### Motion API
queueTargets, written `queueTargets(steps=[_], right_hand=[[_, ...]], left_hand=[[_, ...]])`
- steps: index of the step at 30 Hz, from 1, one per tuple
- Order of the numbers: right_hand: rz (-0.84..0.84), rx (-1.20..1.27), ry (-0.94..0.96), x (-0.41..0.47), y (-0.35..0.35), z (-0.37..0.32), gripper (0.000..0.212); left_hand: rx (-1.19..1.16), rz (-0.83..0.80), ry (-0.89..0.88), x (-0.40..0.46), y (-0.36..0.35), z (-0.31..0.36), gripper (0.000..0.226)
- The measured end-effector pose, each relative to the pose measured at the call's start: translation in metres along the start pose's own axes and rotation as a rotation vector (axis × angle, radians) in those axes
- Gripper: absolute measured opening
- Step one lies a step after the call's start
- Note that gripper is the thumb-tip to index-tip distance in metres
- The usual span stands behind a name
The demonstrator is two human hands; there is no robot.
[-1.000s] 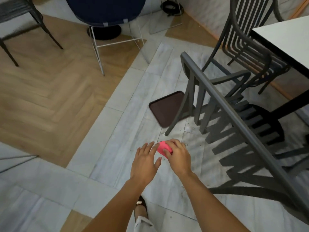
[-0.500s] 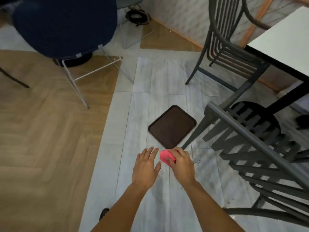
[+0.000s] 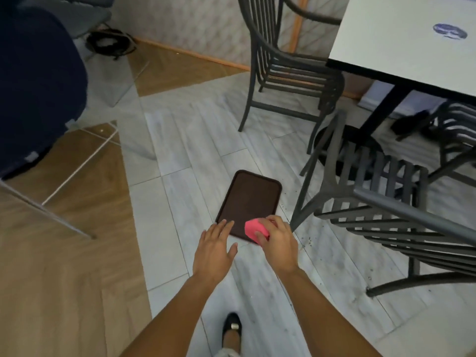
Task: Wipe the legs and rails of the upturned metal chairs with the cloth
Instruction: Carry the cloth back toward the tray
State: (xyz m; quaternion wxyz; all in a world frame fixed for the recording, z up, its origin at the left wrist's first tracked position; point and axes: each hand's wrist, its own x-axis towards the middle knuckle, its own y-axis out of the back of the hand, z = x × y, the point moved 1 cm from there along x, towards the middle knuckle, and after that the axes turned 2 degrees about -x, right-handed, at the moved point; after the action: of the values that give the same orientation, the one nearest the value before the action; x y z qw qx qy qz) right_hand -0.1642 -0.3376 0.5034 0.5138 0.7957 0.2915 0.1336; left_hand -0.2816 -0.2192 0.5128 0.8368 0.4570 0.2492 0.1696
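Observation:
My right hand (image 3: 279,240) is closed around a bunched pink cloth (image 3: 252,229), held over the near end of a brown tray (image 3: 251,199) that lies flat on the floor. Just left of it my left hand (image 3: 215,251) hovers flat with fingers spread, holding nothing. A dark grey slatted metal chair (image 3: 373,217) stands to the right, its nearest leg foot about a hand's width from my right hand. A second grey metal chair (image 3: 291,70) stands farther back by the wall.
A white table (image 3: 412,39) on a black round-based leg fills the upper right, another grey chair (image 3: 456,140) beyond it. A dark blue chair (image 3: 36,86) with thin white legs is at the left. Coiled cables (image 3: 110,43) lie by the wall. My shoe (image 3: 231,325) is below.
The view has swung and moved forward: the tray and chairs slid nearer, and both hands now reach over the tray's near end. The right hand keeps the pink cloth.

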Motion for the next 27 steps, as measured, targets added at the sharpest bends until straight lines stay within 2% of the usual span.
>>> queueTargets(steps=[10, 15, 22, 27], right_hand=[[0.1, 0.036, -0.082, 0.107, -0.031, -0.008, 0.032], [0.125, 0.022, -0.109, 0.16, -0.055, 0.003, 0.032], [0.158, 0.035, -0.198, 0.229, -0.152, 0.056, 0.033], [0.237, 0.086, -0.284, 0.278, -0.271, 0.118, 0.033]], left_hand=[[0.038, -0.032, -0.113, 0.134, 0.017, -0.023, 0.054], [0.055, -0.061, -0.174, 0.197, 0.001, -0.034, 0.055], [0.067, -0.083, -0.262, 0.286, -0.087, -0.08, 0.054], [0.094, -0.076, -0.331, 0.366, -0.194, -0.133, 0.054]])
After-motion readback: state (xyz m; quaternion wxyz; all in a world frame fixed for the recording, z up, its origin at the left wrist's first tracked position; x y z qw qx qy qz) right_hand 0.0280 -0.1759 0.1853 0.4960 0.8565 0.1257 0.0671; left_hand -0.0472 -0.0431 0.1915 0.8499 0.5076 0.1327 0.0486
